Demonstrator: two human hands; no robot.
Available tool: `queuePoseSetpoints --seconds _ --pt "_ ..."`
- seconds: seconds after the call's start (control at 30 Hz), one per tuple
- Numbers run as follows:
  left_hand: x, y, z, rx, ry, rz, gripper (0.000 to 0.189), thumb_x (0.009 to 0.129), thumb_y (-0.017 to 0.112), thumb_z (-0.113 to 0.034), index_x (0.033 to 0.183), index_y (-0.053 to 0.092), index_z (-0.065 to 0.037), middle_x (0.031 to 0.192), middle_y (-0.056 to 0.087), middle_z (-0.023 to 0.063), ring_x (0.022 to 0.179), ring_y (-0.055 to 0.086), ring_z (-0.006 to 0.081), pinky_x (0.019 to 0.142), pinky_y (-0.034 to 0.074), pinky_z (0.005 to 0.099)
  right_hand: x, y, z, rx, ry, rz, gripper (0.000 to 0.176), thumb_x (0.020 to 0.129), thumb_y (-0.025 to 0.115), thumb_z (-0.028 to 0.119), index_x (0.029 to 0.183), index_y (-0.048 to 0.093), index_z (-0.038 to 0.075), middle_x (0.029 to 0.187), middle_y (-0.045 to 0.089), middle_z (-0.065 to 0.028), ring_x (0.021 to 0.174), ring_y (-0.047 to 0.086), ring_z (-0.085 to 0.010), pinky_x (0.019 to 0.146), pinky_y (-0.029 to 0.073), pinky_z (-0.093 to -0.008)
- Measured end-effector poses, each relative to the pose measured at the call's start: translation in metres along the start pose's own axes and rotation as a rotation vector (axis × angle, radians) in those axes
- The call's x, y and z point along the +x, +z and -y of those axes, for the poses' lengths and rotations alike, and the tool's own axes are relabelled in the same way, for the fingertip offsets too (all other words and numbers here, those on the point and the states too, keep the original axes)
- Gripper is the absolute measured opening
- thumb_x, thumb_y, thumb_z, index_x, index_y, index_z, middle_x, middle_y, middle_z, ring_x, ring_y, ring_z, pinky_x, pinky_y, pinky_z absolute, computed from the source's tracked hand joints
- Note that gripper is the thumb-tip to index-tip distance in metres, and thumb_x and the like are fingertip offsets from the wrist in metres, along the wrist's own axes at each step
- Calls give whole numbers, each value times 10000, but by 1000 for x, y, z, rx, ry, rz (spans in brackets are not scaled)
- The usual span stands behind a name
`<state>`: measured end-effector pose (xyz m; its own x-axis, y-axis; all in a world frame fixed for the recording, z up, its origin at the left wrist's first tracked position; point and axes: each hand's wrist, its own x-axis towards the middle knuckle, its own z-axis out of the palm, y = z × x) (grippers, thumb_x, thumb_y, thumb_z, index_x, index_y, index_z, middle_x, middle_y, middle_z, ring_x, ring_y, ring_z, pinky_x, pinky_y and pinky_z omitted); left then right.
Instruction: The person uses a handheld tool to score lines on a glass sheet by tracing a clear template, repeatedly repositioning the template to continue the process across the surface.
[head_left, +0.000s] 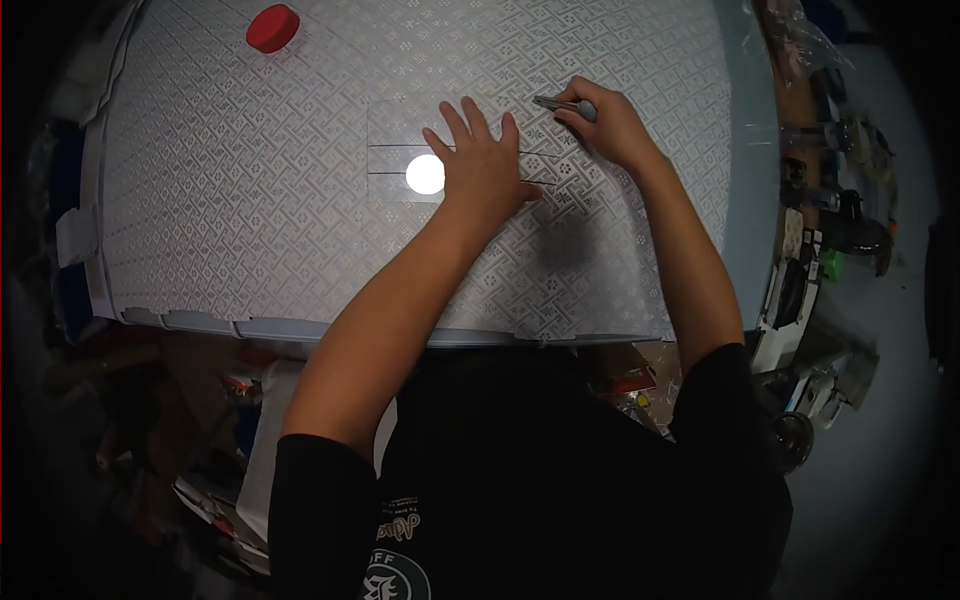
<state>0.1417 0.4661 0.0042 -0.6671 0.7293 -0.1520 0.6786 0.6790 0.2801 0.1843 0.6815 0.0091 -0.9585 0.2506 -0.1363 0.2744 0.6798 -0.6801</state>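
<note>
My left hand [484, 165] lies flat with its fingers spread on a clear flat sheet [388, 160]. Two thin dark lines run across the sheet and pass beneath the hand. A bright white round spot, which looks like a lamp's reflection, shows beside the palm. My right hand [604, 115] is closed around a short grey pen-like tool [585, 109] with a narrow metallic front end pointing left. That tip is just above or on the tablecloth, right of the left fingertips; whether it touches cannot be made out.
A patterned silvery cloth [250, 200] covers the table. Toward the far left stands a round red lid or cap [272, 28]. Beyond the table's right edge are assorted tools and boxes, including a black item [858, 232] and a green one [831, 264].
</note>
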Motion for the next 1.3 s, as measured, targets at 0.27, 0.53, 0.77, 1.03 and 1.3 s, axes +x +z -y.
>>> queuePoseSetpoints --seconds 0.27,0.53,0.77,1.03,1.3 --pt "-2 -9 -4 22 -195 150 1132 667 917 -583 1607 381 -248 1607 187 435 1460 132 714 1031 378 809 51 -20 -9 -32 -313 346 152 948 754 141 1036 667 52 964 754 -76 900 705 -217 808 539 -368" --pt "0 -10 -4 0 -183 125 1116 651 923 -586 1586 429 -231 1618 217 397 1466 168 684 1011 420 776 111 49 60 29 -563 367 193 955 744 149 1049 613 42 945 740 -128 857 701 -300 758 538 -398" --pt "-2 -7 -3 -11 -196 75 1122 624 918 -613 1579 450 -256 1615 236 379 1481 179 653 1022 420 768 124 93 58 115 -622 326 177 943 741 143 1060 636 62 946 743 -141 866 705 -340 755 539 -437" --pt "-3 -5 0 -1 -180 53 1119 621 920 -606 1570 454 -241 1615 217 399 1465 206 664 1008 431 773 120 86 65 241 -424 366 216 956 739 207 1084 650 59 978 743 -149 885 716 -316 761 546 -410" --pt "-4 -6 -1 -40 -190 74 1110 624 914 -619 1568 463 -246 1629 188 388 1496 147 646 1052 383 781 131 75 87 -21 -597 404 228 941 744 183 1099 630 64 977 743 -174 890 721 -351 756 554 -442"
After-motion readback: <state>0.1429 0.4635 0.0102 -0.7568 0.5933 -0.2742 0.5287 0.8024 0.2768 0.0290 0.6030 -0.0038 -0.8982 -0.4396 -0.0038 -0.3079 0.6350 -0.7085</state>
